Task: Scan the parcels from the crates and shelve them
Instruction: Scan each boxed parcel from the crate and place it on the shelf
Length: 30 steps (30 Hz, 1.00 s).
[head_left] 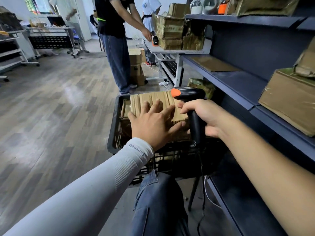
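A black plastic crate (113, 133) stands on the floor in front of my knee, filled with brown cardboard parcels (150, 99). My left hand (153, 122), in a white sleeve, is spread flat with fingers apart over the top parcel and holds nothing. My right hand (202, 116) grips the handle of a black barcode scanner (190, 99) with an orange tip, held over the crate's right side. The dark blue shelving unit (238, 82) runs along the right. It carries a flat parcel (214, 64) on the middle shelf and a taped box (289, 99) nearer to me.
A person in a black shirt and jeans (115, 48) stands beyond the crate at a white table (173, 51) stacked with parcels, beside another scanner (155, 40). More boxes (136, 67) sit under that table. The scanner cable (202, 193) hangs down by the shelf. Wooden floor stretches left.
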{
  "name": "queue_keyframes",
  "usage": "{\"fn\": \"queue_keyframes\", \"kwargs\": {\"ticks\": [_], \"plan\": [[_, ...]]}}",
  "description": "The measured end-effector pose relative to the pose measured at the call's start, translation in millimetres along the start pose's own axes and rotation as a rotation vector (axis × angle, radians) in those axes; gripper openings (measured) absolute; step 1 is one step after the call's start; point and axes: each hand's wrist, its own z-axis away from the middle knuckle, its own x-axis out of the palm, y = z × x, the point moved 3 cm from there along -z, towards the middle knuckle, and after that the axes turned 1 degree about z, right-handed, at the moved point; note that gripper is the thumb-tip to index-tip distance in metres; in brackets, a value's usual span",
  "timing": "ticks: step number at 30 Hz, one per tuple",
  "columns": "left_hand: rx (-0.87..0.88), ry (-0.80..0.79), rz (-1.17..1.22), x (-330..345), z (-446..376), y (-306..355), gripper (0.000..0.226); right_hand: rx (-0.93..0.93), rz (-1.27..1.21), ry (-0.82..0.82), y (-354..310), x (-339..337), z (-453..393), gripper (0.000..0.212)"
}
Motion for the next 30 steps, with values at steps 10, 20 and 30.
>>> {"fn": "queue_keyframes", "kwargs": {"ticks": [10, 20, 30], "plan": [[0.22, 0.164, 0.025, -13, 5, 107, 0.074, -0.112, -0.048, 0.161, -2, -88, 79, 0.029], [0.41, 0.182, 0.117, 0, 56, 191, 0.06, -0.138, -0.097, 0.364, 43, -162, 152, 0.034], [0.539, 0.144, 0.343, 60, 130, 225, 0.043, -0.082, -0.216, 0.607, 153, -194, 200, 0.037]]}}
